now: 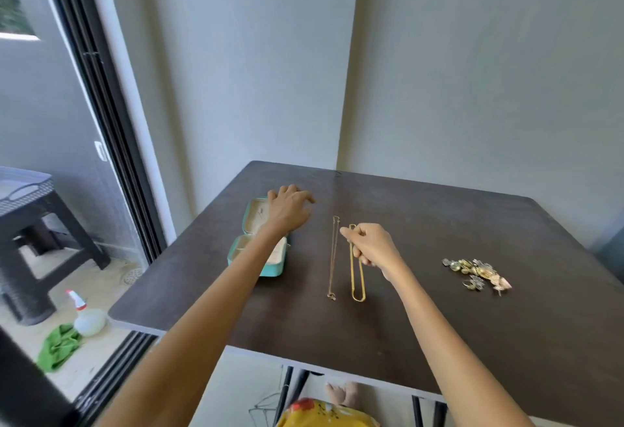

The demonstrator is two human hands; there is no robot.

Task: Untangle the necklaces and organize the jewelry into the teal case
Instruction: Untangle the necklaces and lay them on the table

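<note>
An open teal case (pixel 245 259) with a cream lining lies at the left of the dark table (pixel 439 325). My left hand (pixel 288 209) rests over the case's far half, fingers spread and loosely bent, holding nothing. Two necklaces lie straight side by side in the middle: a thin chain (pixel 333 257) and a thicker gold chain (pixel 355 278). My right hand (pixel 369 244) pinches the gold chain near its far end. A heap of small gold and silver jewelry (pixel 476 273) lies to the right.
The table stands in a wall corner. On the floor to the left, by a sliding door track, are a spray bottle (pixel 86 317), a green cloth (pixel 59 345) and a dark stool (pixel 37 230).
</note>
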